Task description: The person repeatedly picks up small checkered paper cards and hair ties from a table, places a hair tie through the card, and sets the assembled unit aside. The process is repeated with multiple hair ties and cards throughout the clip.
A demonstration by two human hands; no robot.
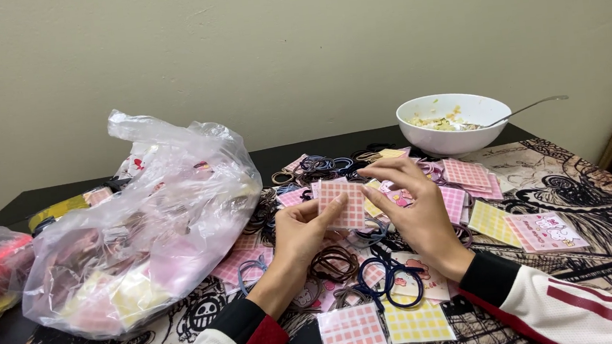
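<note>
Both hands meet on one pink checked card (pixel 342 204), held up just above the pile at scene centre. The left hand (pixel 303 233) has its grip closed on the card's left edge, thumb on the front face, fingers behind. The right hand (pixel 416 210) pinches the card's right side near the top corner, thumb and forefinger closed on it, other fingers curled loosely (whether they touch the card, cannot tell).

The card stands roughly upright, face toward the camera, slightly tilted, its longer side running near-to-far/up. It lies between the two grips, so neither hand is clearly nearer; both are touching it.

Outward from there: directly below and near the wrists sit loose hair ties (pixel 387 276), dark blue and brown, tangled over more cards. A second pink checked card (pixel 353 336) lies flat at the near edge, a yellow checked card (pixel 419 322) just beside it to the right. More pink and yellow cards (pixel 471 178) spread right of the hands, on a table (pixel 610 225) covered with a black-and-tan illustrated mat.

Left of the hands, a big clear plastic bag (pixel 146 225) bulges with more cards, near the left forearm but apart from it. Far right, well apart, a white bowl (pixel 454 122) with food and a spoon (pixel 532 107) leaning in it.
</note>
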